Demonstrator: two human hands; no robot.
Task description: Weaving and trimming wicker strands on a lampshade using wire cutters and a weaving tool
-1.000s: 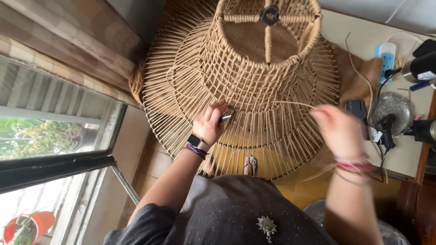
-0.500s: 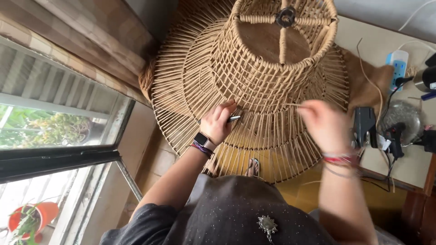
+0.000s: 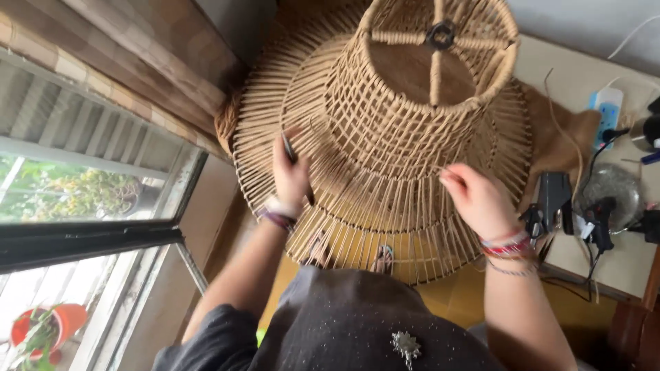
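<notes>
Far left: window (image 3: 82,206) with green foliage outside; red flowerpot (image 3: 51,326) at the near-left corner.

Left hand (image 3: 290,175): rests on the left flank of the woven lampshade (image 3: 385,151), fingers curled shut round a thin dark tool (image 3: 289,148) that points away toward the far side. Wrist carries a watch and cord bracelets.

Woven lampshade: large, tan, tiered cane frame, centre of scene, narrow top ring with cross spokes on the far side, wide flared skirt spreading toward the person; two feet show through its near rim.

Right hand (image 3: 478,199): at the right flank of the lampshade, thumb and forefinger pinched together on a fine cane strand (image 3: 440,167); remaining fingers folded loosely. Red and white bracelets at the wrist.

Right: low table (image 3: 619,261) bearing a black glue gun (image 3: 553,199), a round grey dish (image 3: 612,192), and a white power strip (image 3: 607,113) with cables.
</notes>
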